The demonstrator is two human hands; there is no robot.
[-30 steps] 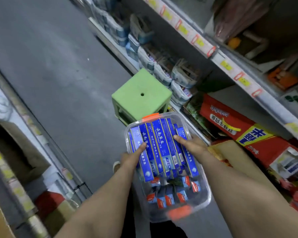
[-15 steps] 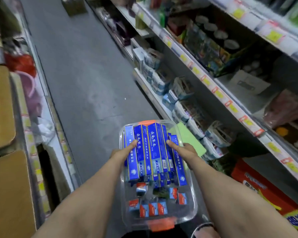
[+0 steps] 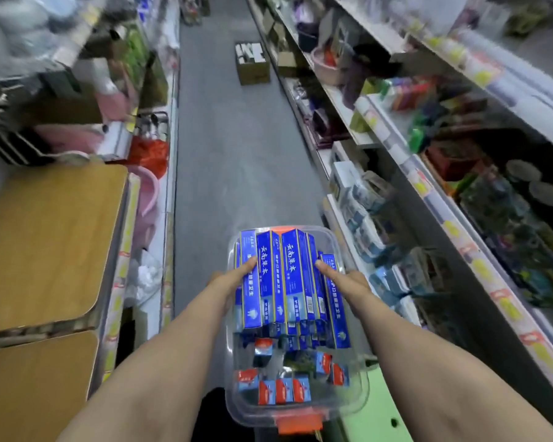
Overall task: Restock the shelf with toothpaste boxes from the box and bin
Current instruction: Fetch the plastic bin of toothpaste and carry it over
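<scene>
Both hands carry a clear plastic bin. Left hand grip: fingers hidden beyond the bin's left wall, thumb pressed down on the outer left carton. Right hand grip: mirrors it at the right wall, thumb on the right-hand cartons. Each grip pinches bin wall and stack together. Near end of the bin: small red-ended cartons lie loose on its floor, just above the orange latch. Far half: blue toothpaste boxes packed side by side, long axes running away from the wearer, parallel to the aisle. A green stool sits below the bin's right corner. Shelving flanks the right of the aisle, so the right hand is judged nearer for placing. Farther down the floor stands an open cardboard box.
</scene>
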